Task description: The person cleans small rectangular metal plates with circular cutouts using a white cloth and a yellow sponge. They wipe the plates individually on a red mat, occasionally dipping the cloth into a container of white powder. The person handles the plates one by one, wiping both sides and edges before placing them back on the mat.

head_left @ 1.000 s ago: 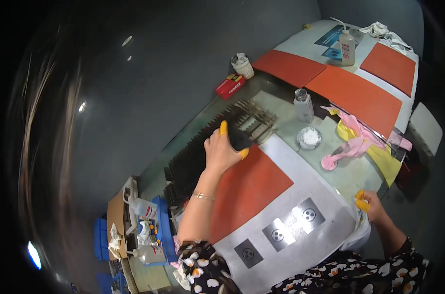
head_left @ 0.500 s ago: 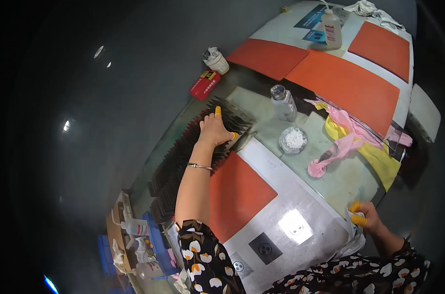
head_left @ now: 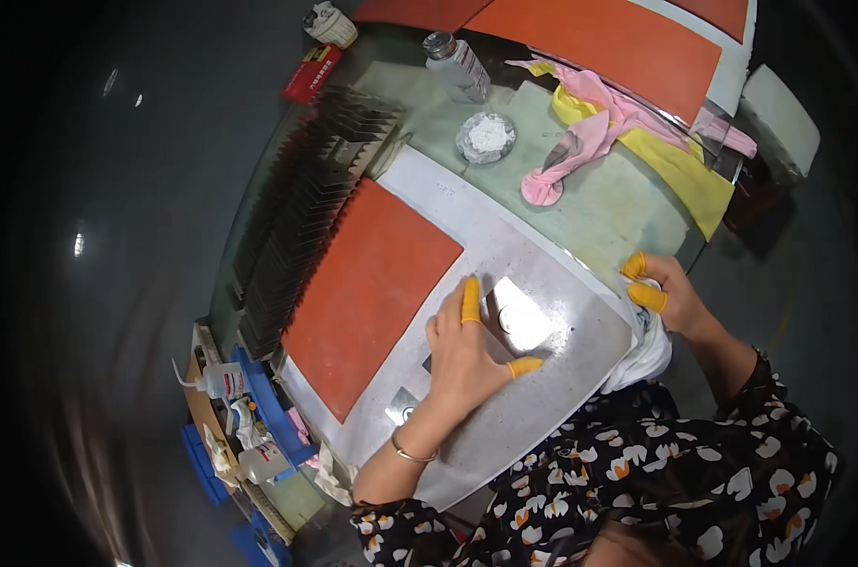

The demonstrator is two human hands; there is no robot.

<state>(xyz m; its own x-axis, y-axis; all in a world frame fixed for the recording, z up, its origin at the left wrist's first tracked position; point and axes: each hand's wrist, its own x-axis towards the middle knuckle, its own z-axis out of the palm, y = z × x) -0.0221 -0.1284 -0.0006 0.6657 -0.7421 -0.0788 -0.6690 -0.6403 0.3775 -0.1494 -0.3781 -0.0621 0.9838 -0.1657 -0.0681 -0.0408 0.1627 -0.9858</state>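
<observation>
My left hand [head_left: 467,352] lies flat with fingers apart on a small shiny metal plate [head_left: 523,323] on the grey board [head_left: 566,378]. Yellow finger cots cover its index finger and thumb. Another small plate [head_left: 403,406] shows near the wrist. An orange mat [head_left: 372,283] lies on the board just left of the hand. My right hand [head_left: 660,293], also with yellow finger cots, grips a white cloth [head_left: 648,345] at the board's near right edge.
A long black finned rack [head_left: 306,208] runs along the bench's left side. Behind the board stand a clear bottle [head_left: 455,64], a dish of white powder [head_left: 487,137], and pink [head_left: 580,142] and yellow cloths [head_left: 684,165]. Squeeze bottles [head_left: 223,380] sit in a blue tray [head_left: 264,406].
My left hand has left the black finned rack and come back onto the grey board, now resting on the shiny plate. The view has tilted down toward the board.
</observation>
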